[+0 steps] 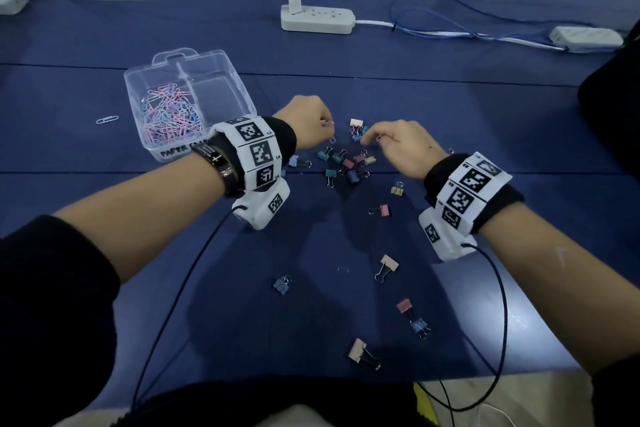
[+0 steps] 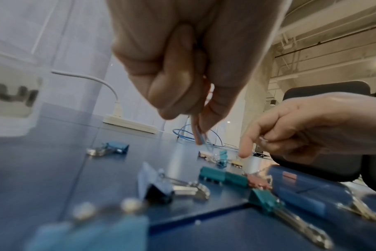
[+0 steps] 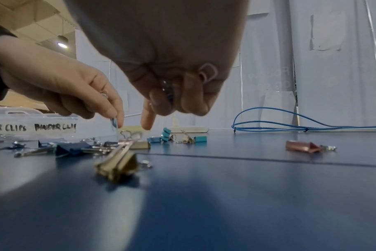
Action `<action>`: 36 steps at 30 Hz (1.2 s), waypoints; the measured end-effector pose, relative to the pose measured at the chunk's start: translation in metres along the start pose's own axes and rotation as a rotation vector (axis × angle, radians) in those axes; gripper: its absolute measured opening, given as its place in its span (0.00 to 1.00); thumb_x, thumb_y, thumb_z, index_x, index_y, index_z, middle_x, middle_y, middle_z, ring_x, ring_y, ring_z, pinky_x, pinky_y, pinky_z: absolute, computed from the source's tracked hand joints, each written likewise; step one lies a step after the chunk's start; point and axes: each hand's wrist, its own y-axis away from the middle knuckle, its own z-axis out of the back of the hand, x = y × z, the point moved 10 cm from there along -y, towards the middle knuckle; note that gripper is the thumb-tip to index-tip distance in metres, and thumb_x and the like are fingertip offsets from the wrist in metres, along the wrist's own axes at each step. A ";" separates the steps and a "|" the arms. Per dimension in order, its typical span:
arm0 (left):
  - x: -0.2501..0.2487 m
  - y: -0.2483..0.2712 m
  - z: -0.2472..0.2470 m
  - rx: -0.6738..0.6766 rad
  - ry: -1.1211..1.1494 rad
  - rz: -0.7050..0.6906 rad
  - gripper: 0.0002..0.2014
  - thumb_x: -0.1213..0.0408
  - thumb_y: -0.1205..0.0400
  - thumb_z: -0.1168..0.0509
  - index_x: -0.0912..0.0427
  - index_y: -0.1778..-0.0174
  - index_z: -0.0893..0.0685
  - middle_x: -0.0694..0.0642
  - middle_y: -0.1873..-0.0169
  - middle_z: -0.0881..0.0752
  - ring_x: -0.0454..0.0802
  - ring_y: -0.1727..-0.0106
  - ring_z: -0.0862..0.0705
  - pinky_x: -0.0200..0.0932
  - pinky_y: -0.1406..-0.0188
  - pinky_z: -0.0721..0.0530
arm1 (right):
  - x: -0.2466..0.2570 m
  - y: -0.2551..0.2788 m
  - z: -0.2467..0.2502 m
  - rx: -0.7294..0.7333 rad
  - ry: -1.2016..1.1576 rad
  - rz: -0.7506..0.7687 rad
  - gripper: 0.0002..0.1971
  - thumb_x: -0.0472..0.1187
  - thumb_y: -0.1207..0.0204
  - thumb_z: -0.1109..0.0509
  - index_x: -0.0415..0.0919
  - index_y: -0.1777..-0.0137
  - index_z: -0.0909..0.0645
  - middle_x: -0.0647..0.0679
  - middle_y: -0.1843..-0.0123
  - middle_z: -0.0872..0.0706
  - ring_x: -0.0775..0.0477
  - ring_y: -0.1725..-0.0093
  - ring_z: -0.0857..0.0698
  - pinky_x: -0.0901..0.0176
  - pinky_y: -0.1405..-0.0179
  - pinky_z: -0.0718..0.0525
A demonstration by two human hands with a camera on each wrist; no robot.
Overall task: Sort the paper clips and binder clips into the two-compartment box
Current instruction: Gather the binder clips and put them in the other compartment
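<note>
The clear two-compartment box stands at the upper left. Its left half holds several pastel paper clips, its right half shows nothing inside. Labels on the box read paper clips and binder clips. A pile of coloured binder clips lies between my hands. My left hand pinches a blue paper clip just above the pile. My right hand points its index finger down at the pile, its other fingers curled round a small paper clip.
More binder clips lie scattered toward the table's front edge. One loose paper clip lies left of the box. A white power strip, its cable and a blue cable run along the back. A dark object sits at the right.
</note>
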 end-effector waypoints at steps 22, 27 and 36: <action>0.123 0.035 0.081 -0.154 0.834 0.398 0.16 0.63 0.18 0.48 0.53 0.74 0.36 0.45 0.88 0.34 0.37 0.93 0.43 0.21 0.93 0.49 | -0.011 -0.008 0.026 -0.223 0.014 -0.087 0.15 0.42 0.21 0.44 0.35 0.53 0.17 0.40 0.56 0.14 0.38 0.53 0.19 0.53 0.52 0.23; 0.153 0.049 0.107 -0.357 0.648 0.428 0.17 0.58 0.18 0.49 0.54 0.74 0.33 0.50 0.79 0.36 0.43 0.87 0.40 0.27 0.88 0.43 | 0.000 -0.009 0.032 -0.235 -0.110 -0.092 0.30 0.52 0.17 0.46 0.37 0.79 0.41 0.38 0.76 0.33 0.40 0.75 0.35 0.55 0.65 0.33; 0.168 0.061 0.099 -0.316 0.178 0.444 0.16 0.67 0.14 0.50 0.70 0.45 0.18 0.69 0.41 0.18 0.63 0.41 0.19 0.48 0.42 0.23 | 0.051 -0.032 0.050 -0.152 -0.346 -0.038 0.26 0.51 0.19 0.43 0.45 0.80 0.33 0.56 0.88 0.34 0.57 0.92 0.41 0.73 0.92 0.41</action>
